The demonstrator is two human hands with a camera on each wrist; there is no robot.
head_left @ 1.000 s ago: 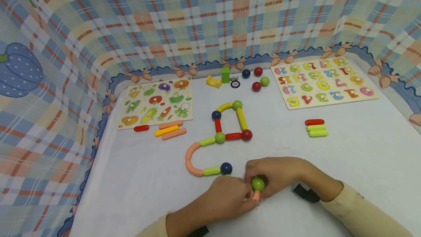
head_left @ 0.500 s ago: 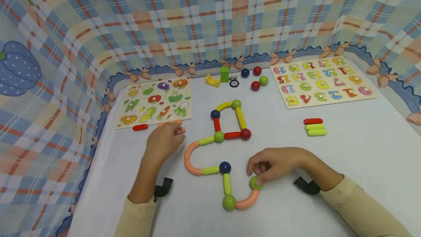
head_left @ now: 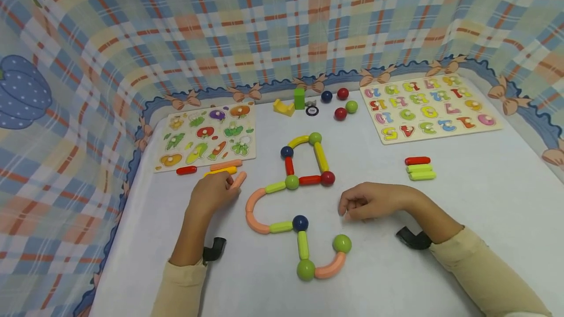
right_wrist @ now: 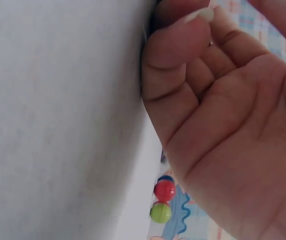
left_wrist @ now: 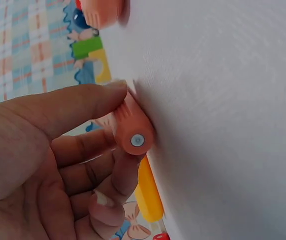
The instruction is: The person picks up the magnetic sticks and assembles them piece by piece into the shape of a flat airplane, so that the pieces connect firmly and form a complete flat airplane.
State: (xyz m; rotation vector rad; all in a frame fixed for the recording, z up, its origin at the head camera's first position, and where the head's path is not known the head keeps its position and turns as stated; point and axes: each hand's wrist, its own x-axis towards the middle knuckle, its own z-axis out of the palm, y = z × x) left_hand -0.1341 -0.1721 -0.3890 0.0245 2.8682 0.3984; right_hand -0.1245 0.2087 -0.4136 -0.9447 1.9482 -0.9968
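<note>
My left hand (head_left: 212, 192) pinches a salmon-pink magnetic stick (left_wrist: 135, 125) between thumb and fingers; its round metal end faces the left wrist camera. Just beyond lie a yellow stick (head_left: 224, 170) and another pink stick (head_left: 226, 165). My right hand (head_left: 374, 200) rests over the cloth with loosely curled fingers and holds nothing. Below it stands a green ball (head_left: 342, 243), joined by a curved pink stick (head_left: 330, 268) to a larger green ball (head_left: 306, 269). From there a chain of sticks and balls runs through a blue ball (head_left: 300, 223) up to a four-sided loop with a red ball (head_left: 327, 178).
A vegetable puzzle board (head_left: 207, 136) lies back left, a number puzzle board (head_left: 432, 109) back right. Loose balls (head_left: 340, 114) and a green block (head_left: 299, 99) stand along the back. A red stick (head_left: 417, 160) and green sticks (head_left: 422, 176) lie at the right.
Both hands were together at the near green ball. My left hand went left to the loose sticks and took a pink one; my right hand let go of the green ball and moved up.
</note>
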